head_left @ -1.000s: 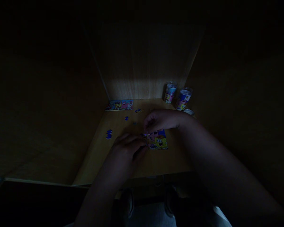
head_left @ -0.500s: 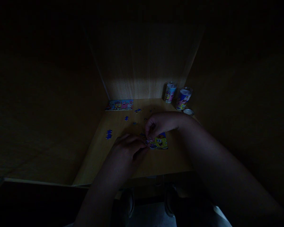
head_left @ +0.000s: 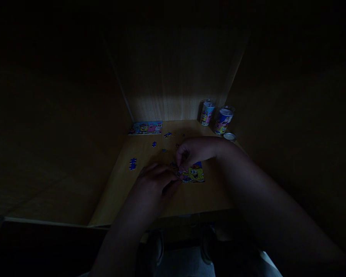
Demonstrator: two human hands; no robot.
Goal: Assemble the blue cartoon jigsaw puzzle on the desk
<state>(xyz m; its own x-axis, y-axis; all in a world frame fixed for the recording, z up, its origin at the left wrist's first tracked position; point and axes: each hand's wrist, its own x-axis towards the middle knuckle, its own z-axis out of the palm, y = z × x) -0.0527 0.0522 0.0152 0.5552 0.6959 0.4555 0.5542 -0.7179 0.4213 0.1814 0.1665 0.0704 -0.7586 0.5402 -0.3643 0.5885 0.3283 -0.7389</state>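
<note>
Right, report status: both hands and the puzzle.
Left hand at left edge of puzzle. Right hand at its upper left. Hands partly block view. Loose pieces farther left.

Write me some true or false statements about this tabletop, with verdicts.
1. Two printed canisters stand at the back right. True.
2. The right hand is on the round lid. False: it is at the SpongeBob jigsaw puzzle.
3. A rectangular cartoon picture lies at the back left. True.
4. The blue jigsaw pieces lie right of the puzzle. False: they lie left of it.
5. The left hand is at the puzzle's left side. True.
</note>
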